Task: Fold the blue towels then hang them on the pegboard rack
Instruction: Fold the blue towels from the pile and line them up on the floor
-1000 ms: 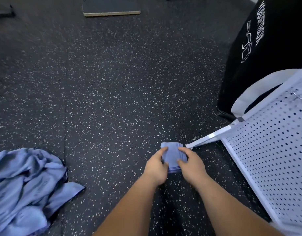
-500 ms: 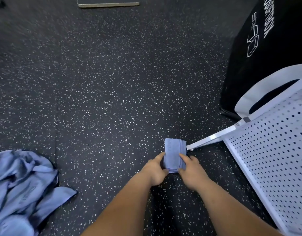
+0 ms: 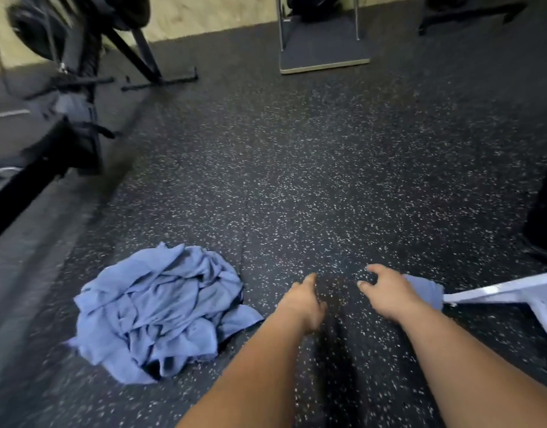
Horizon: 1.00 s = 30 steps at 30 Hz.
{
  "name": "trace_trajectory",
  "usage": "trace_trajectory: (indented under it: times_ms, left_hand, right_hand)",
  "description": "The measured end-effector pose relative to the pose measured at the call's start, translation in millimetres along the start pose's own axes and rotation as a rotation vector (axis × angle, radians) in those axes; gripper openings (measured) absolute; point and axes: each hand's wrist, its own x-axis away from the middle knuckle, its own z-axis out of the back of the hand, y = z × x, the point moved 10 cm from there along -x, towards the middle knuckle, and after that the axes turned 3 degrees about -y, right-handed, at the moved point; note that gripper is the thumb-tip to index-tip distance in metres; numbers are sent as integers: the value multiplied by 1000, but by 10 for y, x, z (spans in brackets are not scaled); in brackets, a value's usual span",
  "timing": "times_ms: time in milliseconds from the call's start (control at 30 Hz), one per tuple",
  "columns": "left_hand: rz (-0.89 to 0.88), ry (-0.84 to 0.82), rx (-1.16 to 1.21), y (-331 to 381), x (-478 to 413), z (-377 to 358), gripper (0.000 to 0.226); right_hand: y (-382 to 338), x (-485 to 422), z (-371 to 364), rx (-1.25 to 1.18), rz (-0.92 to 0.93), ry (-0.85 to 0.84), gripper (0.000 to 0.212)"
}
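The speckled rubber floor (image 3: pixel 312 168) is filling nearly the whole view, and everything the task needs is lying on it. At 10 to 11 o'clock some dark gym equipment (image 3: pixel 80 66) is standing, too blurred to tell more.

At 8 o'clock the heap of blue towels (image 3: pixel 161 310) is sitting crumpled and unfolded, well apart from the rack. At 3 to 4 o'clock a corner of the white pegboard rack (image 3: pixel 500 292) is poking into frame, its perforated panel running off the edge.

Two bare forearms are showing from 6 o'clock. The left hand (image 3: pixel 303 301) is hovering just right of the heap, its grip loose, fingers half curled and holding nothing. The right hand (image 3: pixel 386 291) is hanging toward 4 o'clock, thumb and fingers spread in a relaxed claw, its grip likewise empty.

Smallest, the folded towel (image 3: pixel 426 291) is peeking out behind that hand, its far end just beside the rack's bar. Whether the hand is touching it cannot be told.

One towel seems to be folded but not hung, so the step in hand is probably fetching the next one. That is calling for a reach to 8 o'clock and a pinch on a single corner, so that only one towel is coming free of the heap.
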Motion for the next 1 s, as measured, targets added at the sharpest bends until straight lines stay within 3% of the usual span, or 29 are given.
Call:
trace_trajectory:
  times_ms: [333, 533, 667, 867, 1000]
  left_hand:
    - [133, 225, 73, -1500, 1326, 728, 70]
    - [308, 318, 128, -2674, 1937, 974, 75]
    - [413, 380, 100, -3201, 2023, 1234, 71]
    - [507, 428, 11, -3921, 1804, 1677, 73]
    - [537, 380, 30, -4258, 1640, 1768, 84]
  right_hand:
    - [-1802, 805, -732, 212, 324, -133, 51]
    - [-2564, 1080, -1396, 365, 493, -158, 55]
    - [-2925, 1123, -1885, 497, 581, -227, 60]
    - [-3257, 931, -2381, 500, 631, -248, 65]
    - [-3315, 785, -2545, 515, 632, -254, 66]
